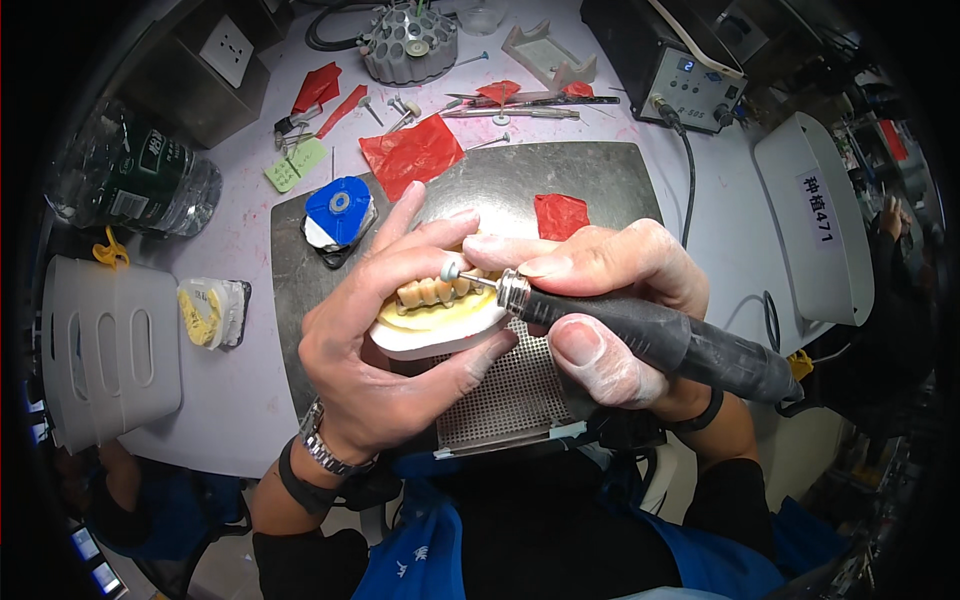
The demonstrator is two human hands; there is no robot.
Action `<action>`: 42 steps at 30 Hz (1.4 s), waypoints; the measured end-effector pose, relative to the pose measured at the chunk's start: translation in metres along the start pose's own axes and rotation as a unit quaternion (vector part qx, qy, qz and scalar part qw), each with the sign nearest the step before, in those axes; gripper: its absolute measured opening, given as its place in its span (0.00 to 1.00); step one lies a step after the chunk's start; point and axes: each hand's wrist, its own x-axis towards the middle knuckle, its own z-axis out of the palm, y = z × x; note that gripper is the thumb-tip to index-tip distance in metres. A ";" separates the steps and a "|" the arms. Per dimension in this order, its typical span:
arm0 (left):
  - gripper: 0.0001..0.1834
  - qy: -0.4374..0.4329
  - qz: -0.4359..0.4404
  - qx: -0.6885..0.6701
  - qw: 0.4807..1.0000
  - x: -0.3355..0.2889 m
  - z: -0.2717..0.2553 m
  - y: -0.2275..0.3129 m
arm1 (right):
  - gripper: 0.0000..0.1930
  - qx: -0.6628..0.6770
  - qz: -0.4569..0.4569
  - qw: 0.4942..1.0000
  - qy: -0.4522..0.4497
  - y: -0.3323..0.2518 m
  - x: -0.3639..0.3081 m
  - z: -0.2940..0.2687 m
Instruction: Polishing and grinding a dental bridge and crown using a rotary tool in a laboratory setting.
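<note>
My left hand (pixel 365 325) is wrapped round a dental model (pixel 425 338) with a white base, a yellow gum part and a row of tooth-coloured crowns (pixel 430 292). In my right hand (pixel 625 290) is a black rotary handpiece (pixel 650 335), gripped like a pen. A thin shank with a small grey-green polishing tip (pixel 450 270) sticks out of its metal collar and points left. The tip is right at the crowns; whether it touches them I cannot tell. Both hands carry white dust, and their fingers meet behind the model.
Beneath lies a dark metal plate (pixel 300 300) with a perforated grille (pixel 500 400). A blue-topped piece (pixel 340 210), red sheets (pixel 412 150) and loose burs (pixel 400 115) lie beyond. Control box (pixel 695 85) and bur stand (pixel 408 45) stand behind. Bins flank the table; a bottle (pixel 150 170) stands left.
</note>
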 end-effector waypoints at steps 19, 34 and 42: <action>0.26 -0.012 -0.010 0.012 1.000 0.000 -0.002 0.001 | 0.11 0.016 0.061 0.998 -0.016 -0.008 0.005 -0.004; 0.25 -0.048 0.007 0.057 0.997 0.006 -0.003 0.003 | 0.10 0.141 0.208 0.968 0.016 -0.012 0.016 -0.014; 0.24 -0.050 0.008 0.055 0.997 0.007 -0.002 0.006 | 0.10 0.120 0.218 0.968 0.008 -0.017 0.017 -0.017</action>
